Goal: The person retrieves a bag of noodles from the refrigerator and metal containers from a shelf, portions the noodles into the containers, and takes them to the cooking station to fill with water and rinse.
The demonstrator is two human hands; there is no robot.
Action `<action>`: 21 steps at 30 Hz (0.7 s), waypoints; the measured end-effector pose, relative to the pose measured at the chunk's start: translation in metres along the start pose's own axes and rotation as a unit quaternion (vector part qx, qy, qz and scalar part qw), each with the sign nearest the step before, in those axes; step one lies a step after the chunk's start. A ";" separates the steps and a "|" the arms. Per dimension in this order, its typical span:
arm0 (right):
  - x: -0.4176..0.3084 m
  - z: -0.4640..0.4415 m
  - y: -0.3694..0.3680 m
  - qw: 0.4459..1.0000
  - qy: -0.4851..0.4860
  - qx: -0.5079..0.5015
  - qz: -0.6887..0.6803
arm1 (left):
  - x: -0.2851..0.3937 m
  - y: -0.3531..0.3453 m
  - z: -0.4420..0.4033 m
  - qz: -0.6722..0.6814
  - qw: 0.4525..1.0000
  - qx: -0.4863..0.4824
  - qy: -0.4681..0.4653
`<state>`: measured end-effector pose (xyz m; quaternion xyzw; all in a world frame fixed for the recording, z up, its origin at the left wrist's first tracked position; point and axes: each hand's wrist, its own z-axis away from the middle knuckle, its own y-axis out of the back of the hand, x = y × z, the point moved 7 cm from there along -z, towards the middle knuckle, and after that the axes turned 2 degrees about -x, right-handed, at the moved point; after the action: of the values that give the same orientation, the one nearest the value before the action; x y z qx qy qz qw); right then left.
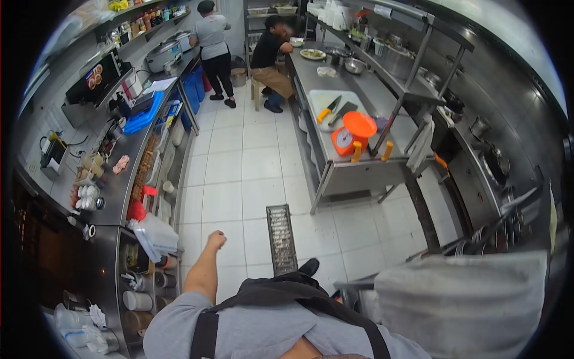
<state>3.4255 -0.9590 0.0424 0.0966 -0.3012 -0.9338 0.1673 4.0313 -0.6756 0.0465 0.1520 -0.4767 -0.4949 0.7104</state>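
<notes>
My left hand [216, 240] hangs in front of me over the white tiled floor [224, 185]. Its fingers are curled in; whether anything small is inside them is hidden. It touches no counter; the nearest thing on that side is a white plastic bag [156, 234] by the left counter. My right hand does not show; that arm is hidden beside my body. A dark shoe [309, 267] is below me, next to a metal floor drain grate [281, 239].
A steel table [323, 179] at right bears an orange scale [353, 133], a cutting board [323, 96] and knives. A person [211, 45] stands at the back; another person [272, 57] sits at the table. A grey cloth [460, 293] hangs at lower right.
</notes>
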 end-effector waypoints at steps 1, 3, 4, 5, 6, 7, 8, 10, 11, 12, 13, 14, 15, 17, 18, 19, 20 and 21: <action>-0.017 -0.016 0.037 1.000 0.017 0.011 0.004 | 0.012 -0.037 -0.018 0.000 0.999 -0.041 -0.004; -0.042 -0.056 0.114 0.998 0.044 0.053 0.014 | 0.051 -0.096 -0.020 -0.038 0.992 -0.120 0.023; -0.039 -0.109 0.143 0.995 0.047 0.090 -0.007 | 0.063 -0.137 -0.022 -0.028 0.979 -0.201 0.005; -0.038 -0.158 0.174 0.990 0.051 0.126 -0.028 | 0.093 -0.164 -0.004 -0.100 0.957 -0.274 -0.014; -0.054 -0.157 0.226 0.987 0.052 0.149 -0.015 | 0.126 -0.179 0.016 -0.149 0.935 -0.317 -0.060; -0.058 -0.170 0.265 0.986 0.055 0.157 -0.010 | 0.149 -0.195 0.021 -0.165 0.926 -0.330 -0.076; -0.070 -0.155 0.314 0.978 0.045 0.201 -0.022 | 0.171 -0.206 0.020 -0.150 0.932 -0.324 -0.058; -0.077 -0.153 0.383 0.967 0.058 0.237 -0.073 | 0.217 -0.218 0.012 -0.092 0.934 -0.344 -0.039; -0.068 -0.177 0.400 0.949 0.069 0.287 -0.111 | 0.242 -0.227 0.005 -0.014 0.937 -0.349 -0.015; -0.063 -0.180 0.418 0.947 0.061 0.294 -0.113 | 0.267 -0.237 -0.004 0.021 0.933 -0.358 -0.025; -0.061 -0.180 0.436 0.945 0.054 0.303 -0.114 | 0.292 -0.247 -0.015 0.060 0.928 -0.367 -0.035; -0.053 -0.181 0.446 0.945 0.027 0.301 -0.127 | 0.315 -0.264 -0.037 0.004 0.931 -0.350 -0.107; -0.048 -0.181 0.453 0.939 0.030 0.303 -0.161 | 0.363 -0.267 -0.026 0.018 0.906 -0.407 -0.119; -0.029 -0.183 0.464 0.931 0.017 0.305 -0.201 | 0.451 -0.291 -0.024 -0.091 0.862 -0.412 -0.282; -0.027 -0.184 0.470 0.927 0.035 0.304 -0.216 | 0.509 -0.284 0.007 -0.065 0.851 -0.435 -0.286; -0.023 -0.185 0.483 0.921 0.054 0.310 -0.228 | 0.553 -0.297 0.021 -0.032 0.808 -0.469 -0.356; -0.016 -0.188 0.496 0.918 0.037 0.317 -0.234 | 0.592 -0.312 0.035 -0.033 0.778 -0.482 -0.402; -0.013 -0.188 0.505 0.906 0.051 0.327 -0.264 | 0.627 -0.326 0.052 -0.037 0.765 -0.498 -0.407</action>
<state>3.6190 -1.4389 0.1935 0.2695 -0.5437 -0.7870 -0.1115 3.8414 -1.3451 0.1784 -0.4212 -0.4015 -0.7039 0.4073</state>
